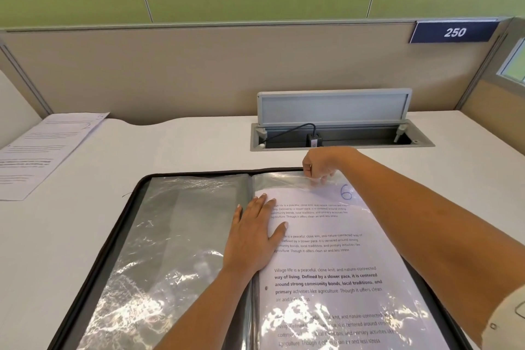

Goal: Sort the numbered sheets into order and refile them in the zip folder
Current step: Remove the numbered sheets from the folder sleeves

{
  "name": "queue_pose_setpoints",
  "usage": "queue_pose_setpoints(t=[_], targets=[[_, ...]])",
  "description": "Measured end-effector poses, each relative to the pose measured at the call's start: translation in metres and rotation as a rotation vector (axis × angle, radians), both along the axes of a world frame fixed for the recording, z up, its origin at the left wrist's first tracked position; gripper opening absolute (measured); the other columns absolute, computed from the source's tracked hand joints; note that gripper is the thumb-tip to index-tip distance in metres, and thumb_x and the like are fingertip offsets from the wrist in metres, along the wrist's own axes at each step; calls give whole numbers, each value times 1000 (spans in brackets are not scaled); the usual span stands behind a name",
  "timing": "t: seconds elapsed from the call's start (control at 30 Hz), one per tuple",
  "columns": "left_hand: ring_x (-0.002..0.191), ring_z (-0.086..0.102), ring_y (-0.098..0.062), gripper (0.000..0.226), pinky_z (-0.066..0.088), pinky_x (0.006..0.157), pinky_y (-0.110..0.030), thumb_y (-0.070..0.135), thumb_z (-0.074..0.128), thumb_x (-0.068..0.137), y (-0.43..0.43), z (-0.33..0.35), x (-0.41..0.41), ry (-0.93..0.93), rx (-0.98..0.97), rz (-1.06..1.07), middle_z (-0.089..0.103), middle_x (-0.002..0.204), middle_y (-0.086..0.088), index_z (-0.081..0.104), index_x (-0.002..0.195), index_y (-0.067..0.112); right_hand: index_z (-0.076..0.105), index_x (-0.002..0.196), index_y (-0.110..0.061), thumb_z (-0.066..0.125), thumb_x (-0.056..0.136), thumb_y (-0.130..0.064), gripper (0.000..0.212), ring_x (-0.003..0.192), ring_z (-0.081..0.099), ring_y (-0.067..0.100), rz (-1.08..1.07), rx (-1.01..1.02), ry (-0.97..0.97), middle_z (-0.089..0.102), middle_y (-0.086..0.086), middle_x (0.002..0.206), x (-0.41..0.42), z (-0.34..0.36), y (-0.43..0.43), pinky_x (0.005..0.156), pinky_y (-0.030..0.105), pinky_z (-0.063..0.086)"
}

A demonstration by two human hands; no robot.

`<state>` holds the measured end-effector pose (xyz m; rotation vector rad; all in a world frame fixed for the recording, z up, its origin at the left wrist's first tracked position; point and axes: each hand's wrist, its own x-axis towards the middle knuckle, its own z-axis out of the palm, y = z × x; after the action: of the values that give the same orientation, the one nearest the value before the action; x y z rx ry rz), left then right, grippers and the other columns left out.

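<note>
The right hand (321,166) is curled at the far edge of the open zip folder (125,207), its fingertips pinching what looks like the top lip of the clear sleeve (287,179) on the right-hand page. The sheet marked 6 (326,256) lies inside or half inside that sleeve. It starts just below the pinch and runs back toward the person, so its long axis points from the grip straight down the page, tilted slightly off the spine. The handwritten 6 sits just to the right of the pinching fingers and a little nearer the person. The left hand (255,233) lies flat with its fingers straight, nearer the person and to the left of the pinch. It presses on the sheet's inner edge beside the spine and grips nothing. Any slide, whether in or out, has to follow that long axis through the mouth held by the right hand, and the flat left hand is the one placed to push. The pile of sheets (42,150) waits on the desk (170,145) well off to the left of both hands, with a 2 showing on top.
</note>
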<state>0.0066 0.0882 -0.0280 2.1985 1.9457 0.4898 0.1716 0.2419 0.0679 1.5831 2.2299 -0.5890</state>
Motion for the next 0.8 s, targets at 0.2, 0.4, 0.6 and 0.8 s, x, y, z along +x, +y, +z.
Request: queue_pose_setpoints(t=[0.2, 0.4, 0.6, 0.8], targets=[[143, 10, -5, 89, -3, 116, -30, 67, -2, 71, 0, 1, 0, -8, -9, 3, 16, 156, 10, 24, 147, 29, 55, 80, -14, 61, 87, -12, 10, 73, 63, 17, 44, -36, -157, 60, 5, 94, -2, -5, 6, 68, 26, 46], [143, 10, -4, 88, -2, 116, -30, 67, -2, 71, 0, 2, 0, 2, -5, 4, 17, 155, 10, 24, 146, 29, 62, 104, -7, 74, 78, -35, 41, 89, 58, 21, 38, -72, -191, 58, 3, 94, -4, -1, 2, 86, 33, 51], [143, 12, -5, 87, -1, 117, -31, 67, 0, 72, 0, 1, 0, -18, 2, -1, 19, 155, 10, 26, 146, 28, 65, 98, 0, 74, 78, -35, 42, 91, 61, 22, 47, -100, -204, 55, -4, 76, -4, 0, 0, 92, 35, 50], [142, 12, -4, 87, -2, 116, -29, 66, -1, 73, -1, 2, 0, -16, 8, 3, 19, 155, 11, 27, 146, 29, 58, 87, -12, 71, 80, -37, 29, 90, 52, 21, 52, -129, -146, 57, 4, 95, 2, -8, 3, 89, 32, 46]])
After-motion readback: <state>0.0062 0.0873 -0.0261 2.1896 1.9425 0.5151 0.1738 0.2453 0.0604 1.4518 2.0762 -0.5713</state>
